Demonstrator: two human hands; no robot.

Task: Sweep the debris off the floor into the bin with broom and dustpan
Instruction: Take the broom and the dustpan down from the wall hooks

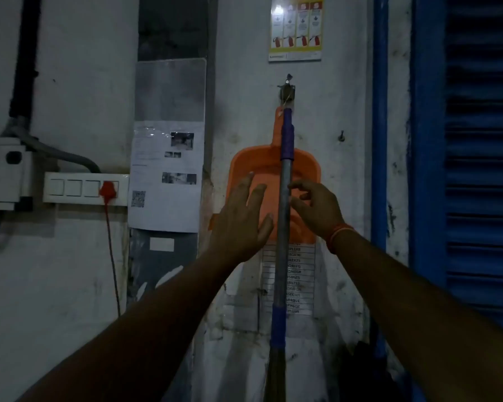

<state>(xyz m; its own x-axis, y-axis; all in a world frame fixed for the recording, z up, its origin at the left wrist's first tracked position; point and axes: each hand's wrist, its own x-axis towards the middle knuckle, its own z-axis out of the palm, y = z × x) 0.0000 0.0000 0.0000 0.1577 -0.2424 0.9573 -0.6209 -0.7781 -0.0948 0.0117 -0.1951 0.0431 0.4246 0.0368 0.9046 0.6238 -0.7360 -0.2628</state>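
An orange dustpan point(273, 169) hung flat on the wall from a hook point(286, 88), with the broom point(285, 198) hanging upright in front of it. The left hand point(241, 221) reached at the pan, fingers spread wide and straight. The right hand point(317, 210) had loosely curled fingers at the broom handle, not clearly gripping. A fire-extinguisher poster point(296, 27) and a code list point(299, 280) showed writing too blurred to read.

White switch panel point(84, 187), red plug point(108, 190), taped paper notice point(165, 175), blue shutter point(482, 169)
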